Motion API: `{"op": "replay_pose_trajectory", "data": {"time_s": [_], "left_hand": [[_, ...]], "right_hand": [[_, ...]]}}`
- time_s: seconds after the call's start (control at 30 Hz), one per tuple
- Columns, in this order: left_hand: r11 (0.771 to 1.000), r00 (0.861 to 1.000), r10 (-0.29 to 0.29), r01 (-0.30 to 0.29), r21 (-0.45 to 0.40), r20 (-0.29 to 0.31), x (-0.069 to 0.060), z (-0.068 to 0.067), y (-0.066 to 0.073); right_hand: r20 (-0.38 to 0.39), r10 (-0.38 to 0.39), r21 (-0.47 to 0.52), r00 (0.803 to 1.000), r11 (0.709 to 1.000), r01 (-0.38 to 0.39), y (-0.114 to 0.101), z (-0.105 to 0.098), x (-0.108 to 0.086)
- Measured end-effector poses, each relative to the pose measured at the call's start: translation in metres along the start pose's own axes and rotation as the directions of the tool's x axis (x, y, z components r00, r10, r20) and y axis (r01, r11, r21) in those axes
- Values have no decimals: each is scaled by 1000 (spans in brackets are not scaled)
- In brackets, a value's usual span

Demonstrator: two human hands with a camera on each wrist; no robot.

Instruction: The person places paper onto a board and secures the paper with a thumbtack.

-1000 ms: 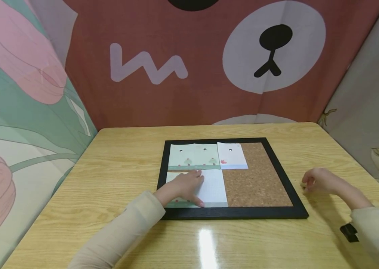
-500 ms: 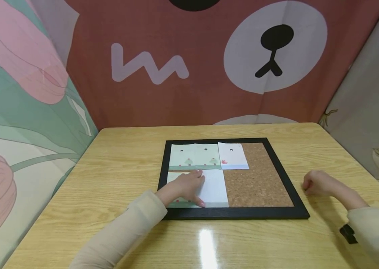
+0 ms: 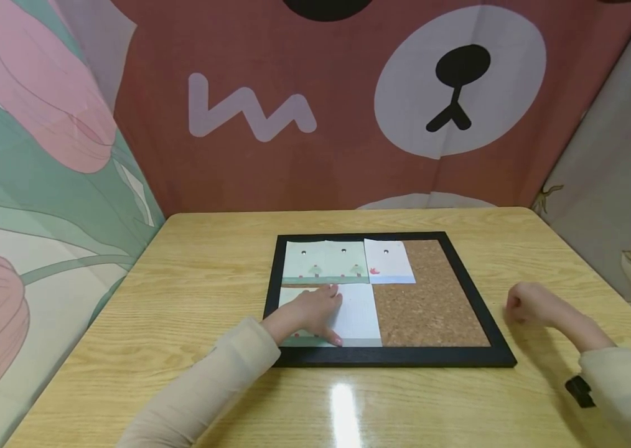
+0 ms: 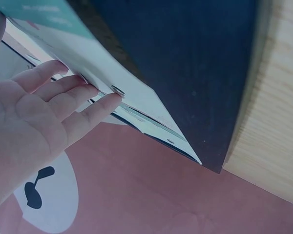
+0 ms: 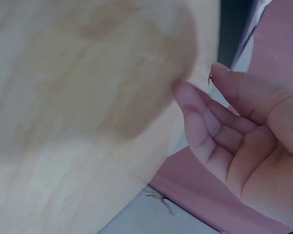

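Observation:
A black-framed corkboard (image 3: pixel 433 317) lies on the table. Along its upper part are two pale green sheets with little trees (image 3: pixel 323 261) and a white sheet with a red figure (image 3: pixel 391 264), each with a small round tack near its top. My left hand (image 3: pixel 312 314) rests with spread fingers on the lower paper sheets (image 3: pixel 357 311). In the left wrist view, a tack (image 4: pixel 118 90) sits in the paper by a fingertip. Right of the board, my right hand (image 3: pixel 534 305) is low over the table, fingers half curled. Its thumb and index tips are apart; a tiny dark sliver (image 5: pixel 210 78) shows at the thumb tip.
The wooden table (image 3: pixel 209 280) extends on all sides of the board. A small black object (image 3: pixel 580 391) is near the right sleeve. Behind hangs a cloth with a bear print (image 3: pixel 338 162); printed cloths also flank the table left and right.
The left hand has kept its place on the paper. The right hand has stayed beside the board, its fingers shifting slightly at the table. The view has tilted a little.

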State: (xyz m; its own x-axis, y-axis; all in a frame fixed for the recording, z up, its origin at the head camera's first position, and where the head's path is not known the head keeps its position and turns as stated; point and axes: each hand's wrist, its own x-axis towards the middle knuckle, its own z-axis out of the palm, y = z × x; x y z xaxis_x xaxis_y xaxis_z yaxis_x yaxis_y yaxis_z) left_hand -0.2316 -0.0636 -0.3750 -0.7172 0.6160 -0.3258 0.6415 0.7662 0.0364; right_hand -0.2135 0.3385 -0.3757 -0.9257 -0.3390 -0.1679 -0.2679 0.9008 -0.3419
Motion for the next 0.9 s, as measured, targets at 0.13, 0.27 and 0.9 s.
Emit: {"op": "replay_pose_trajectory", "data": {"time_s": [0.13,0.27,0.9], "left_hand": [[1000,1000,-4,4,4,-1,0,1,0],[1000,1000,-6,6,-1,1,0,1,0],[1000,1000,-15,15,1,22,-1,-1,1]], "right_hand": [[-10,18,60,1000,998,-18,-11,-4,1],[-58,5,65,998,998,-1,-23,-6,5],[-159,-135,62,978,987,147,-67,-4,21]]}}
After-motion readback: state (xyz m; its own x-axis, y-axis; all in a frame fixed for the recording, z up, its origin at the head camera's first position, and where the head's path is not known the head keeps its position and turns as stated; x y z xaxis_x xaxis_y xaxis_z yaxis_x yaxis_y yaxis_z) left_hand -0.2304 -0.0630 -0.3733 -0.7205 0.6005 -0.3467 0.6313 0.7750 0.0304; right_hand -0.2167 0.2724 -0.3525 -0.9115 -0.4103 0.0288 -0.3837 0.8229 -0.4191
